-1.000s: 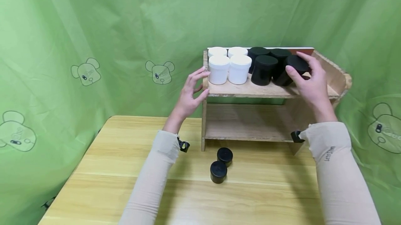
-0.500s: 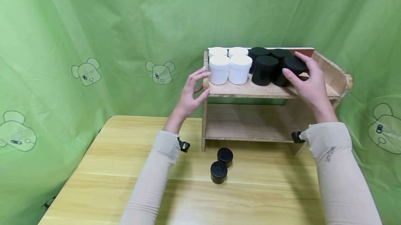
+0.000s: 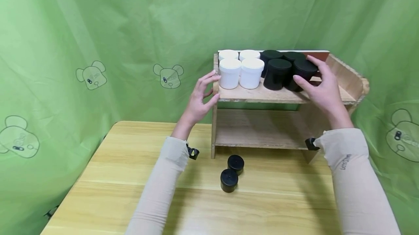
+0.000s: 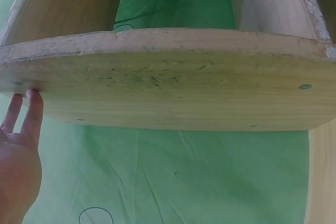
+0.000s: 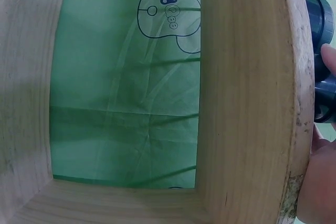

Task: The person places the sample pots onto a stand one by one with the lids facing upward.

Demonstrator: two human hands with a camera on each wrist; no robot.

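On the upper board of a wooden shelf [image 3: 271, 96], my right hand [image 3: 327, 91] holds a lidded black jar [image 3: 305, 66] between thumb and fingers. This jar stands in the front row, right of another black jar [image 3: 276, 75], with two more black ones behind. My left hand [image 3: 198, 98] rests spread fingertips and thumb at the left side panel [image 3: 214, 78]. In the left wrist view, two straight fingers [image 4: 32, 114] touch that panel's outer face. White lidded jars [image 3: 230, 74] fill the shelf's left part in two rows. The right wrist view shows only part of the black jars [image 5: 323, 24].
Two small black jars [image 3: 229, 181] stand close together on the wooden table [image 3: 131, 176], in front of the shelf. The shelf's lower board [image 3: 255, 127] lies beneath the jars. A green curtain [image 3: 131, 27] hangs behind and on both sides.
My right hand has slid the black jar a little to the left, toward its neighbour, and the jar stands more upright. The left hand keeps its place at the panel.
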